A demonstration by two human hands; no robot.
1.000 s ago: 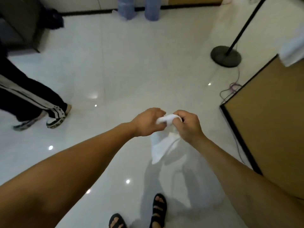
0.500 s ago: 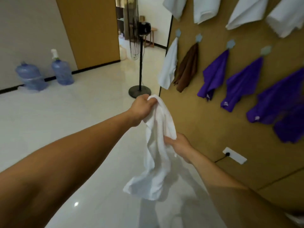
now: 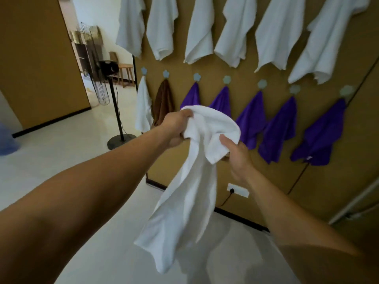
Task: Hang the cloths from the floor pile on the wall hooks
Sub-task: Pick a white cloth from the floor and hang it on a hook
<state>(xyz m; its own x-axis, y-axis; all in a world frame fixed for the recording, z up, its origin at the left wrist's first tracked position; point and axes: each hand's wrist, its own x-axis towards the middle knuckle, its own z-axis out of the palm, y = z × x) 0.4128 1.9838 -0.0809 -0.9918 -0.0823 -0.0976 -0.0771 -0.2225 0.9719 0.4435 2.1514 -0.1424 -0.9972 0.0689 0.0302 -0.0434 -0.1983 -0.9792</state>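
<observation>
I hold a white cloth (image 3: 190,193) up in front of the brown wall board (image 3: 272,181). My left hand (image 3: 176,128) grips its top fold. My right hand (image 3: 235,154) pinches a lower fold, and the rest of the cloth hangs down loose. On the board a row of pale flower-shaped hooks (image 3: 227,79) carries a white cloth (image 3: 143,107), a brown cloth (image 3: 164,101) and several purple cloths (image 3: 281,128). Above them hang several white cloths (image 3: 202,31). The floor pile is out of view.
A standing fan (image 3: 114,83) on a round base stands left of the board, near an open doorway. A wall socket (image 3: 238,190) with a plugged cable sits low on the board. A blue water bottle (image 3: 8,140) shows at the left edge. The floor is glossy white tile.
My view has swung up from the floor to the wall board. Both hands have raised the white cloth higher, and my right hand has moved up to pinch a fold near the top.
</observation>
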